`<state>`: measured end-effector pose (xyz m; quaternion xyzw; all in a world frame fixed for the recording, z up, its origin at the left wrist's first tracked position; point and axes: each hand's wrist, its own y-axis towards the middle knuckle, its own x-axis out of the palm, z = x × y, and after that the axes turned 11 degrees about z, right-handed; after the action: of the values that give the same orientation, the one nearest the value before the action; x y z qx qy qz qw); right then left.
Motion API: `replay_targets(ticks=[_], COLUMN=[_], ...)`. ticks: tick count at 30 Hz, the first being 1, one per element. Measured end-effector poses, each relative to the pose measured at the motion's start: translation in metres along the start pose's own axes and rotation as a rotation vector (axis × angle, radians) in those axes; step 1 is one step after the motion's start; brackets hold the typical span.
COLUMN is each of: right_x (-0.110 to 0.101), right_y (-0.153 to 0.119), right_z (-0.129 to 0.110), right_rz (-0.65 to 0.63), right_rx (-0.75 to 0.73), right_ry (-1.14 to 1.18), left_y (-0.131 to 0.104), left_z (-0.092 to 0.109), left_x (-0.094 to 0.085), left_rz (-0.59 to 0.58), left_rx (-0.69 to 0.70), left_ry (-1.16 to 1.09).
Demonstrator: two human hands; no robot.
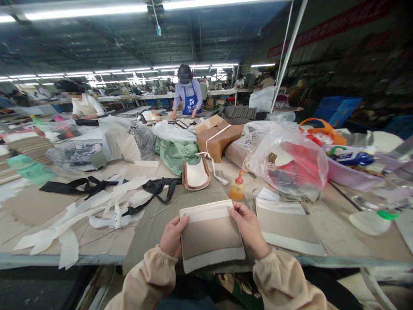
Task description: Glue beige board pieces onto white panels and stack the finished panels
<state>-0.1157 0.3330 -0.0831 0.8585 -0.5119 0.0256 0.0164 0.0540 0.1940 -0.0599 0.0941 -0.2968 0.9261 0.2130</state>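
Observation:
Between my two hands is a flat taupe fabric panel (211,234) with white bands along its top and bottom edges, tilted up over the table's front edge. My left hand (173,234) grips its left side, thumb on the front face. At the upper right corner my right hand (248,226) pinches it the same way. A similar stack of panels (287,221) lies flat just right of my right hand. Beyond the held panel stands a small bottle of amber liquid (237,189) with a red tip. Left of that bottle rests a stack of curved white pieces (196,174) with brown edges.
White strips (69,219) and black strips (77,186) lie tangled at left. Plastic bags (287,155), a brown bundle (216,137) and a purple basin (351,172) crowd the back and right. A white bottle (369,221) lies at right. A co-worker (187,92) stands across the table.

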Motion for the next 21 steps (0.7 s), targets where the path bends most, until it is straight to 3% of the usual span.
replay_targets(ticks=[4,10,17,21], right_x=[-0.018,-0.034,-0.043,-0.059], right_y=[-0.001,-0.012,-0.015,-0.01], right_z=[-0.014,-0.029,-0.036,-0.038], right_rz=[0.004,-0.077,-0.204,-0.146], right_rx=[-0.02,-0.142,0.01,0.003], right_ry=[-0.047,-0.056,0.062,-0.032], left_y=[-0.013,-0.025,-0.031,-0.03], left_z=[0.003,0.003,-0.005,-0.011], left_x=[0.018,0.032,0.037,0.047], left_rz=[-0.043,-0.005,-0.048,-0.173], left_rx=[-0.046,-0.001,-0.061,-0.11], left_ry=[-0.037,-0.036,-0.023,0.081])
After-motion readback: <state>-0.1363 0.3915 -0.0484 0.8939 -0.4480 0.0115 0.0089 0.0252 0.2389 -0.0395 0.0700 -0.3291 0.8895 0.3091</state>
